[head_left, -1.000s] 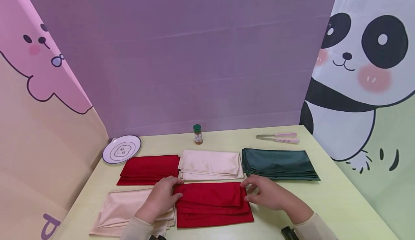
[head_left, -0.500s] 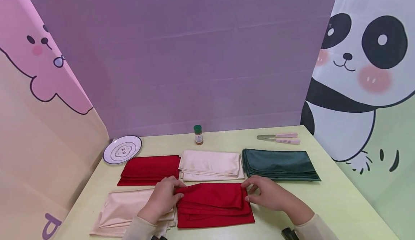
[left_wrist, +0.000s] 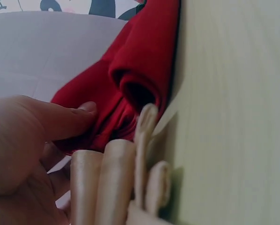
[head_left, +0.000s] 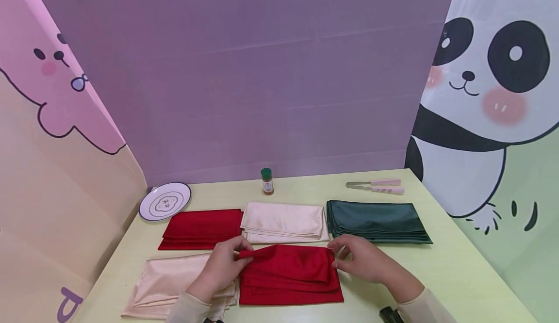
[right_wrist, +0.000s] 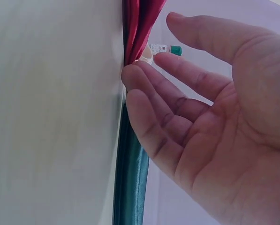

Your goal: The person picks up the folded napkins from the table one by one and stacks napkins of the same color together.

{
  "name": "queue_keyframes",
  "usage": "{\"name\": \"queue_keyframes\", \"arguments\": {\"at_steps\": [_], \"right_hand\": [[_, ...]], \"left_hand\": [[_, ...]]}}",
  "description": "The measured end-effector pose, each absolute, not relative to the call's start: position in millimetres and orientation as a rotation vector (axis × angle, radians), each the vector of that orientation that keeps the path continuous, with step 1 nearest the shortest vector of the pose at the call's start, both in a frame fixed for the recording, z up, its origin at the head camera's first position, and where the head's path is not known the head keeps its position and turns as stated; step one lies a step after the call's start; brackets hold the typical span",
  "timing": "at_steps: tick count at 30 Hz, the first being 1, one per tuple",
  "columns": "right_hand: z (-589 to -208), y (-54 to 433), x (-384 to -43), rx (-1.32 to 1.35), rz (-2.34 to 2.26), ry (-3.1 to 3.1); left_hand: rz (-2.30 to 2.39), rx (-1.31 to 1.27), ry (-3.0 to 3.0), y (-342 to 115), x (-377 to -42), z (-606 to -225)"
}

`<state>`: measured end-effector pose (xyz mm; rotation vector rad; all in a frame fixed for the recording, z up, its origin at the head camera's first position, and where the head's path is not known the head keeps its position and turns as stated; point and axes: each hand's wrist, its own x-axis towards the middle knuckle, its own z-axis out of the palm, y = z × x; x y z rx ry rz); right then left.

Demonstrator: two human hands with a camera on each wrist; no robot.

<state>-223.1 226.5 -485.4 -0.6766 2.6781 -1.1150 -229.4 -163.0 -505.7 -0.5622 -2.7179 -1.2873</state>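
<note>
A folded red cloth (head_left: pixel 288 274) lies at the front middle of the pale green table (head_left: pixel 458 265). My left hand (head_left: pixel 242 257) pinches the top layer at its far left corner and holds it a little raised. In the left wrist view the thumb (left_wrist: pixel 60 122) presses the red cloth (left_wrist: pixel 140 70) beside rolled beige folds (left_wrist: pixel 111 178). My right hand (head_left: pixel 336 257) sits at the far right corner. In the right wrist view its fingers (right_wrist: pixel 144 93) are straight, their tips touch the red cloth's edge (right_wrist: pixel 142 23), and the thumb stands apart.
A beige cloth (head_left: pixel 170 284) lies under my left wrist. Behind are a second red cloth (head_left: pixel 198 226), a beige cloth (head_left: pixel 284 221) and a dark green cloth (head_left: pixel 375 221). At the back stand a plate (head_left: pixel 165 201), a spice jar (head_left: pixel 267 181) and pink-handled utensils (head_left: pixel 375 185).
The far edge of the red cloth's top layer has risen slightly between my hands. Both hands have edged a little toward me and stay at its corners.
</note>
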Motion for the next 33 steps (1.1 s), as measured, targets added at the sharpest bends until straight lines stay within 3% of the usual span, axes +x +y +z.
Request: {"name": "queue_keyframes", "arguments": {"at_steps": [17,33], "right_hand": [[-489.6,226.1,-226.0,-0.546,-1.062,2.761],[-489.5,226.7,-225.5,-0.636,-1.003,2.765]], "left_hand": [[-1.607,-0.534,-2.570,-156.8,-227.8,-500.7],[-1.744,-0.544,-2.483,-157.8,-227.8,-500.6]]}}
